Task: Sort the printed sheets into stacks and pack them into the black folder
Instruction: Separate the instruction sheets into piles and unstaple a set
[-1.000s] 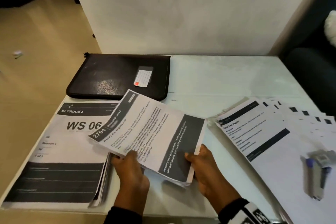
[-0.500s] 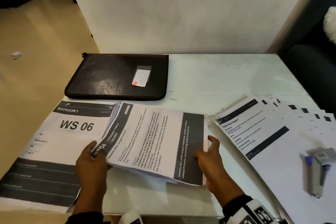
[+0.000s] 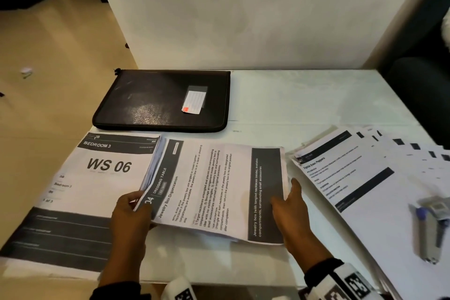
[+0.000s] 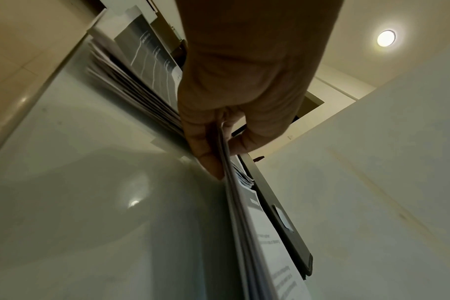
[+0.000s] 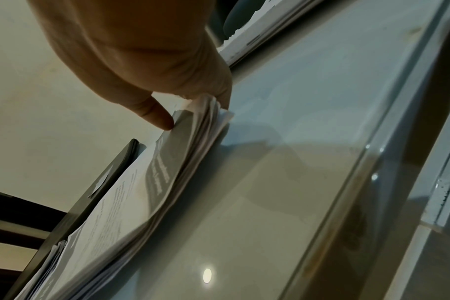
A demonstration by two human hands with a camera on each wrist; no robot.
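A stack of printed sheets (image 3: 214,190) headed "Jewelry Box Organization" lies crosswise near the table's front, low over the surface. My left hand (image 3: 135,204) pinches its left end, thumb and finger on either side of the edge (image 4: 220,146). My right hand (image 3: 285,196) holds the right end by the dark band, one finger on top and another at the underside (image 5: 193,109). The black folder (image 3: 160,100) lies zipped and flat behind the stack, with a white label on its cover. It appears edge-on as the folder (image 4: 283,219) and the folder (image 5: 72,203) in the wrist views.
A thicker pile topped by a "WS 06" sheet (image 3: 104,178) lies at the front left. Fanned-out sheets (image 3: 353,178) cover the right side, with a grey and blue stapler-like tool (image 3: 433,226) on them. The white table (image 3: 304,100) meets a wall behind; floor lies left.
The held stack came down from a tilted position to nearly flat between the two piles. My left hand shifted from its front edge to its left end.
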